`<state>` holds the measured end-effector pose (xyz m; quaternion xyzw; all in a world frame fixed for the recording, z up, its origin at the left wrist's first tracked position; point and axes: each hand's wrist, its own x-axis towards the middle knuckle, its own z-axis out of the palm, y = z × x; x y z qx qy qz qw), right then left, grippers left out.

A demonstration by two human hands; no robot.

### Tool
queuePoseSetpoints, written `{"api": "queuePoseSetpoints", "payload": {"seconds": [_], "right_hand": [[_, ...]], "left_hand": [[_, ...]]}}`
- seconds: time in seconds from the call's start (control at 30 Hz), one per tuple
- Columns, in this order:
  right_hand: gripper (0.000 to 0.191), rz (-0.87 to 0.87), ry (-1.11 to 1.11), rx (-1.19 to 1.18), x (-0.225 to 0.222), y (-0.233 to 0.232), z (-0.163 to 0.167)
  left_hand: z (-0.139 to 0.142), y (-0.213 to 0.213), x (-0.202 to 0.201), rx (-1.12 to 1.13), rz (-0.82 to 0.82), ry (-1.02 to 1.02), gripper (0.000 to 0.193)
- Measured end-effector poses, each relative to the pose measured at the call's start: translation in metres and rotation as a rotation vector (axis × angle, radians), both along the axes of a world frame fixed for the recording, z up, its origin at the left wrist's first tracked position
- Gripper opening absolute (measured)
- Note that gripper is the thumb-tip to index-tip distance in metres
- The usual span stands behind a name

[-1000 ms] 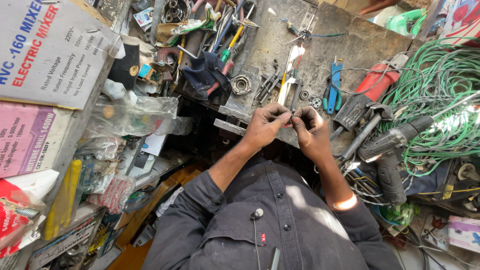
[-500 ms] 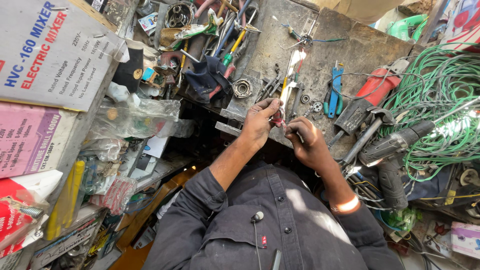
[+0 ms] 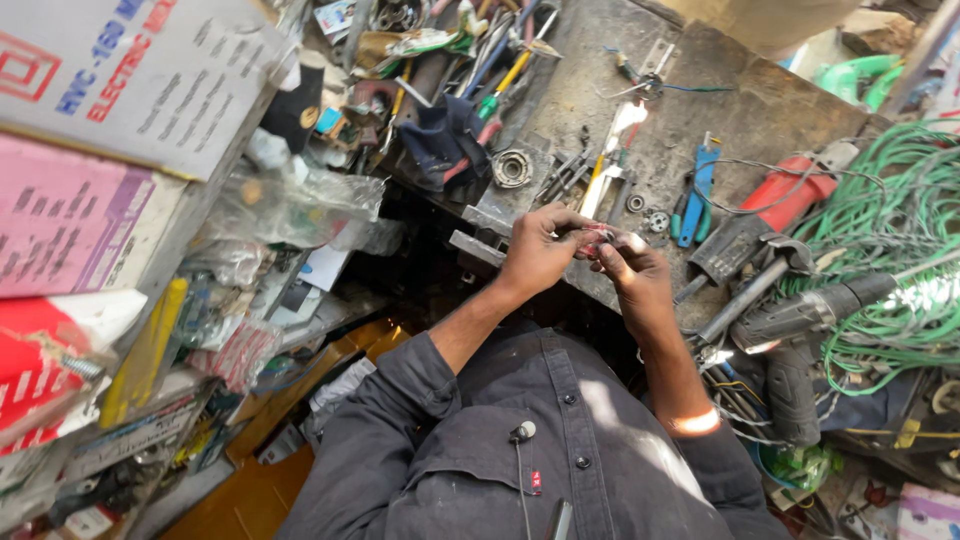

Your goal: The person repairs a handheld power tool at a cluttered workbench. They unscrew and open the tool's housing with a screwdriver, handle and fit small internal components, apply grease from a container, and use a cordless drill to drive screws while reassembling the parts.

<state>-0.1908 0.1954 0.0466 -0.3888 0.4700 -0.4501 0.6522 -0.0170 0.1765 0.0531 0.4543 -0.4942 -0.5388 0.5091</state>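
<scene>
Your left hand (image 3: pixel 540 250) and right hand (image 3: pixel 632 268) pinch a small reddish part (image 3: pixel 598 237) between their fingertips, held just above the workbench (image 3: pixel 770 110) edge. Since half a second ago, both hands sit slightly lower — closer together. Blue pliers (image 3: pixel 697 188) and a drill (image 3: pixel 800 320) crowd the right — little free room.

Counts on my workbench (image 3: pixel 790 110): I had two hands at work, my left hand (image 3: pixel 540 250) and right hand (image 3: pixel 635 275), meeting on one small red part (image 3: pixel 598 237). Behind them lay one pair of blue-handled pliers (image 3: pixel 697 190), one bearing ring (image 3: pixel 512 168) and one red power tool (image 3: pixel 790 195). At the right edge sat one green wire coil (image 3: pixel 900 240) and one dark drill (image 3: pixel 800 330).
</scene>
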Motion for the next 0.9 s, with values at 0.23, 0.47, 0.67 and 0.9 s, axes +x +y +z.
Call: {"api": "queuePoseSetpoints", "payload": {"seconds": [0.23,0.47,0.67,0.9], "right_hand": [[0.024,-0.133,-0.244,0.161,0.002,-0.004,-0.012],[0.028,-0.037,0.251,-0.138,0.015,-0.032,-0.001],[0.029,0.163,0.594,-0.36,0.083,-0.088,0.019],[0.022,0.362,0.912,-0.425,0.136,-0.134,0.03]], "left_hand": [[0.01,0.006,0.02,0.0,0.002,-0.194,0.014],[0.038,0.031,0.046,-0.406,-0.061,-0.625,0.052],[0.042,-0.015,0.112,-0.144,0.143,-0.705,0.045],[0.012,-0.054,0.131,-0.183,0.134,-0.787,0.063]]}}
